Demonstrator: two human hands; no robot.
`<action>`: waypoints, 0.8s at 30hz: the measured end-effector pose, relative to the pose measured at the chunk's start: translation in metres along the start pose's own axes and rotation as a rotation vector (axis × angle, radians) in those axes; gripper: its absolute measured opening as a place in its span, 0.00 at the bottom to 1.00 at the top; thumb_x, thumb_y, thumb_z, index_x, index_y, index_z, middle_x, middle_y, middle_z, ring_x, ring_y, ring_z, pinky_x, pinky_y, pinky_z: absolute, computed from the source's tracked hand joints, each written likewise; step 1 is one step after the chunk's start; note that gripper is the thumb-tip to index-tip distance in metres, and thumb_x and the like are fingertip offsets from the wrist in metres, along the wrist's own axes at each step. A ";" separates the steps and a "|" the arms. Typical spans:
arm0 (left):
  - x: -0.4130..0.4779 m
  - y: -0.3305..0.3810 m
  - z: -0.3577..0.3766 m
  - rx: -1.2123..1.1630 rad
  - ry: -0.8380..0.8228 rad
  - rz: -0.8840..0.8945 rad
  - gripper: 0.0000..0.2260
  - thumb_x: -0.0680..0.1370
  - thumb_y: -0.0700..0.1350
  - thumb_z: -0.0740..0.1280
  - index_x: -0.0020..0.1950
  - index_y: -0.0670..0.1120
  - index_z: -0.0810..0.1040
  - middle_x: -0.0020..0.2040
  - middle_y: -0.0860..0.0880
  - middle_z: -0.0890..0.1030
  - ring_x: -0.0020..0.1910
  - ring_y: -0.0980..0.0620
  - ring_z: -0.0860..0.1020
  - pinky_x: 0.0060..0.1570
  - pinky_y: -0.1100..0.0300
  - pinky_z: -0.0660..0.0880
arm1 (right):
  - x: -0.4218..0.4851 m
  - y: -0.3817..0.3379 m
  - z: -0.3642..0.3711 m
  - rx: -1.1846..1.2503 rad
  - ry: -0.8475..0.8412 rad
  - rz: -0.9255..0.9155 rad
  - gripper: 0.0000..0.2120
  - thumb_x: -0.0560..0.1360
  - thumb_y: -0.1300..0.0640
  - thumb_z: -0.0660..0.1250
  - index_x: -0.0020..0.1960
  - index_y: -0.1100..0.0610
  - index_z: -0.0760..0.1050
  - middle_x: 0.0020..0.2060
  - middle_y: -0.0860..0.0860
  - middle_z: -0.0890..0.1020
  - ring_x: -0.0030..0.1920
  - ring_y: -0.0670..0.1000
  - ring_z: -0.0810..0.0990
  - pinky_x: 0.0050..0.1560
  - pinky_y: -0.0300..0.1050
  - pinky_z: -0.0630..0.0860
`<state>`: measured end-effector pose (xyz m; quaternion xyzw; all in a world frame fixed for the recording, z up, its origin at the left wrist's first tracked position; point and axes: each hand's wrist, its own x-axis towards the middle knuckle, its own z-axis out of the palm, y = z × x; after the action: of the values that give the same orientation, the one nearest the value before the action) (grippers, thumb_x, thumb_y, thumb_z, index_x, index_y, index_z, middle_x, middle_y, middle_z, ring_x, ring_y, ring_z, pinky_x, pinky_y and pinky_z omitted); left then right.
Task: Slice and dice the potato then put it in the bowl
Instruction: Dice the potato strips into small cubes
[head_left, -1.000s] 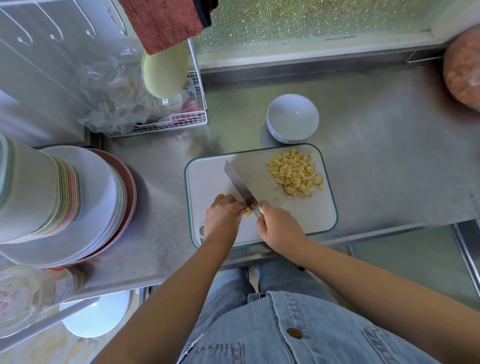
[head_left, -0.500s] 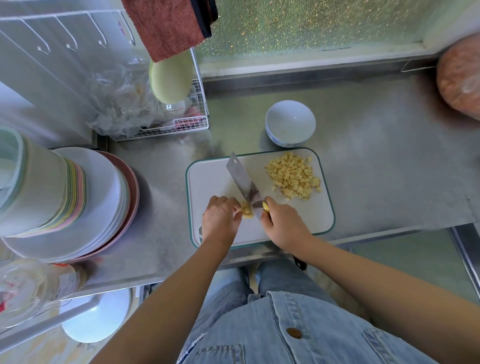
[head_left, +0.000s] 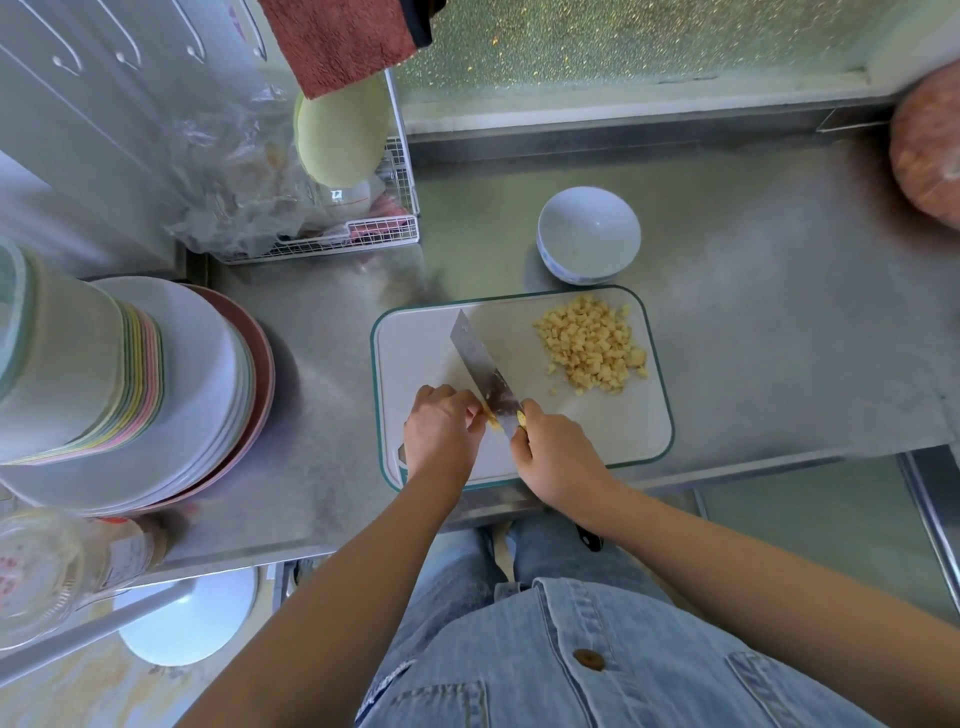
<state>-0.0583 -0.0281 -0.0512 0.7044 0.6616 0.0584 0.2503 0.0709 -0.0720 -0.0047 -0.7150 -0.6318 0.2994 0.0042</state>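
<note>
Head view: my right hand grips the knife by its handle, with the blade angled away to the left. My left hand pinches a small potato piece against the blade, just left of that grip, on the board. Dice lie heaped beyond my right hand, apart from it. Past them stands the bowl, off the board, white glaze showing inside. The jar, far left of my left hand, has a label too blurred to read.

Knife handle mostly inside the right hand; potato piece largely behind the left hand.
</note>
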 end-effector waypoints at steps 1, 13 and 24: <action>0.000 0.000 0.000 0.000 -0.002 0.001 0.04 0.76 0.48 0.69 0.46 0.50 0.84 0.45 0.51 0.81 0.49 0.51 0.73 0.43 0.58 0.77 | 0.000 -0.001 0.000 0.000 0.000 0.005 0.07 0.80 0.58 0.54 0.53 0.60 0.67 0.34 0.53 0.70 0.36 0.55 0.70 0.36 0.47 0.63; 0.002 -0.004 0.003 0.034 -0.009 0.033 0.07 0.78 0.50 0.67 0.50 0.50 0.83 0.47 0.51 0.81 0.51 0.51 0.73 0.46 0.57 0.78 | 0.004 0.002 0.003 -0.019 0.013 -0.035 0.10 0.80 0.57 0.55 0.57 0.61 0.68 0.39 0.57 0.78 0.41 0.59 0.78 0.36 0.46 0.63; 0.003 -0.004 0.002 0.050 -0.024 0.055 0.09 0.78 0.52 0.66 0.52 0.50 0.83 0.48 0.51 0.81 0.52 0.51 0.73 0.45 0.56 0.78 | 0.007 -0.005 0.014 -0.031 0.013 -0.010 0.15 0.80 0.58 0.53 0.64 0.61 0.66 0.43 0.58 0.79 0.44 0.59 0.79 0.37 0.46 0.65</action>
<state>-0.0604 -0.0256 -0.0555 0.7291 0.6401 0.0403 0.2387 0.0603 -0.0698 -0.0171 -0.7138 -0.6399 0.2848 -0.0012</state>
